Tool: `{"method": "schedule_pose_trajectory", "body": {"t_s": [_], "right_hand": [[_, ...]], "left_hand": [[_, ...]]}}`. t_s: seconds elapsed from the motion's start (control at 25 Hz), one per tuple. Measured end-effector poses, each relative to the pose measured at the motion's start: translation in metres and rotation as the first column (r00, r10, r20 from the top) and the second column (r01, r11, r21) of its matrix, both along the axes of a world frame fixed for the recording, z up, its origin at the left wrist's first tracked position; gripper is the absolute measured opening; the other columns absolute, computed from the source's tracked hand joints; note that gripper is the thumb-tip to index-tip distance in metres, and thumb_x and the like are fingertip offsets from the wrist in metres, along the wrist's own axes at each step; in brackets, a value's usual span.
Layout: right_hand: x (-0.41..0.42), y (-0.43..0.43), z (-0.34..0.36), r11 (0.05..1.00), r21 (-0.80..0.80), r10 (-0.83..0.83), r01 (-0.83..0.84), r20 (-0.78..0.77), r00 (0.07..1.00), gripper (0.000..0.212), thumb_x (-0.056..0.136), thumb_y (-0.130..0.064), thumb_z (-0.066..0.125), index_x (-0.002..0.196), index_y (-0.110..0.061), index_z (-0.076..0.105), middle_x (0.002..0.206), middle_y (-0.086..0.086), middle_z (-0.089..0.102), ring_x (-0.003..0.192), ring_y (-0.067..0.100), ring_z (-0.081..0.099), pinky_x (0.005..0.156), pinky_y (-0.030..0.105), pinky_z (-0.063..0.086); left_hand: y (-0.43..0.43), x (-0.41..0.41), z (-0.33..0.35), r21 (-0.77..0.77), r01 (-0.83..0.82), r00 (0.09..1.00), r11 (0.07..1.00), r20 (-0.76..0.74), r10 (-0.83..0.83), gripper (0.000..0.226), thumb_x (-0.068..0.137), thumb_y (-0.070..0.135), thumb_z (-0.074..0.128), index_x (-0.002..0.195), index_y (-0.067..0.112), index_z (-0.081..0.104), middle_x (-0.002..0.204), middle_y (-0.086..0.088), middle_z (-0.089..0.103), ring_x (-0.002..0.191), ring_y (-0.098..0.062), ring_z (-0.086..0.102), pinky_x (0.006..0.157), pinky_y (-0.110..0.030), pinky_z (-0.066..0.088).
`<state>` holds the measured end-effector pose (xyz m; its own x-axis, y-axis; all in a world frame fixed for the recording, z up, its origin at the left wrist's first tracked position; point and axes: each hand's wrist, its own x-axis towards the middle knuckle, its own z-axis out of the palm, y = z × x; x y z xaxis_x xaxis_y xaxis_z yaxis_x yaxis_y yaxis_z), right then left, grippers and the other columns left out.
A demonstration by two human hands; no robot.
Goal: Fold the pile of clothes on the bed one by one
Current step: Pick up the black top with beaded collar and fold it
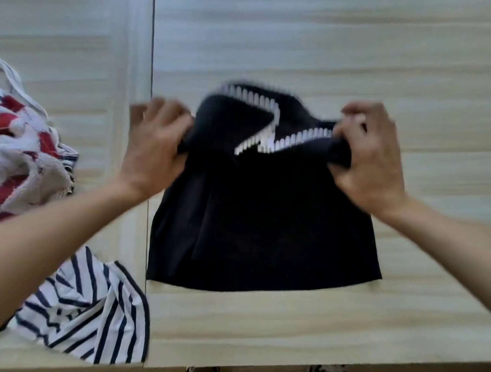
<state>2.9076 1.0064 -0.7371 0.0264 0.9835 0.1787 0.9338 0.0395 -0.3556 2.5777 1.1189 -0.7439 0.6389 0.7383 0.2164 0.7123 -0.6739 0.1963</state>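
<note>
Holding black top by shoulders on tabletop w/ L grip & R grip, both curled tight on fabric.

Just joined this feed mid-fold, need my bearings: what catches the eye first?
A black top with a white-edged collar lies in the middle, gripped at its upper corners by the left hand and right hand. A striped shirt lies crumpled at lower left, a red-and-white garment above it.
</note>
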Motion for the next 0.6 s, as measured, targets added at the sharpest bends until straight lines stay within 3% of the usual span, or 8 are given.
{"method": "schedule_pose_trajectory", "body": {"t_s": [0.12, 0.24, 0.32, 0.4, 0.44, 0.52, 0.6], "right_hand": [[-0.005, -0.084, -0.043, 0.937, -0.303, 0.169, -0.172, -0.036, 0.985, 0.043, 0.058, -0.023, 0.080, 0.092, -0.012, 0.056, 0.140, 0.018, 0.044, 0.119, 0.039, 0.053, 0.095, 0.042, 0.043], [-0.010, -0.130, -0.068, 0.857, -0.459, 0.166, -0.233, -0.183, 0.969, 0.046, 0.065, -0.044, 0.077, 0.094, -0.026, 0.047, 0.129, -0.001, 0.046, 0.100, 0.028, 0.061, 0.082, 0.035, 0.047], [-0.017, -0.135, -0.073, 0.837, -0.511, 0.058, -0.196, -0.273, 0.960, 0.062, 0.065, -0.040, 0.081, 0.115, -0.029, 0.045, 0.116, -0.010, 0.048, 0.092, 0.018, 0.059, 0.079, 0.031, 0.048], [-0.025, -0.131, -0.072, 0.800, -0.559, 0.054, -0.217, -0.294, 0.954, 0.065, 0.068, -0.027, 0.078, 0.123, -0.032, 0.043, 0.097, -0.015, 0.051, 0.084, 0.012, 0.055, 0.074, 0.029, 0.046], [-0.030, -0.127, -0.071, 0.802, -0.550, 0.074, -0.234, -0.298, 0.952, 0.051, 0.070, -0.017, 0.072, 0.112, -0.033, 0.047, 0.087, -0.015, 0.049, 0.078, 0.010, 0.051, 0.069, 0.029, 0.043], [-0.032, -0.123, -0.070, 0.808, -0.520, 0.161, -0.278, -0.259, 0.952, 0.033, 0.067, -0.008, 0.061, 0.083, -0.030, 0.044, 0.074, -0.013, 0.042, 0.071, 0.010, 0.041, 0.065, 0.027, 0.033], [-0.027, -0.127, -0.066, 0.736, -0.588, 0.301, -0.335, -0.160, 0.940, 0.023, 0.070, -0.023, 0.061, 0.074, -0.030, 0.039, 0.072, -0.013, 0.040, 0.071, 0.010, 0.038, 0.067, 0.028, 0.030]], "left_hand": [[-0.066, -0.043, -0.043, -0.213, 0.157, 0.951, 0.964, -0.231, -0.206, 0.045, 0.067, 0.039, 0.081, 0.091, 0.019, 0.049, 0.114, -0.005, 0.061, 0.107, -0.031, 0.056, 0.089, -0.045, 0.035], [-0.101, -0.061, -0.064, -0.424, 0.074, 0.939, 0.902, -0.274, -0.206, 0.068, 0.060, 0.073, 0.078, 0.097, 0.024, 0.049, 0.104, 0.010, 0.057, 0.099, -0.018, 0.057, 0.089, -0.034, 0.038], [-0.111, -0.048, -0.066, -0.505, 0.005, 0.979, 0.863, -0.176, -0.108, 0.096, 0.057, 0.071, 0.081, 0.130, 0.020, 0.047, 0.116, 0.010, 0.058, 0.104, -0.014, 0.056, 0.093, -0.032, 0.042], [-0.122, -0.025, -0.067, -0.630, -0.037, 0.996, 0.776, -0.088, -0.024, 0.116, 0.061, 0.055, 0.088, 0.154, 0.021, 0.027, 0.121, 0.014, 0.057, 0.104, -0.009, 0.055, 0.097, -0.029, 0.043], [-0.127, -0.014, -0.068, -0.675, -0.042, 0.998, 0.737, -0.058, 0.003, 0.109, 0.066, 0.044, 0.088, 0.154, 0.026, 0.027, 0.115, 0.016, 0.059, 0.099, -0.010, 0.056, 0.095, -0.029, 0.045], [-0.128, -0.008, -0.070, -0.660, 0.077, 0.980, 0.747, -0.089, -0.179, 0.065, 0.075, 0.026, 0.078, 0.133, 0.034, 0.049, 0.099, 0.016, 0.058, 0.092, -0.013, 0.056, 0.088, -0.032, 0.044], [-0.123, -0.013, -0.064, -0.659, 0.204, 0.824, 0.724, -0.283, -0.490, 0.035, 0.078, 0.041, 0.069, 0.110, 0.037, 0.059, 0.099, 0.016, 0.055, 0.098, -0.012, 0.054, 0.083, -0.030, 0.037]]}}
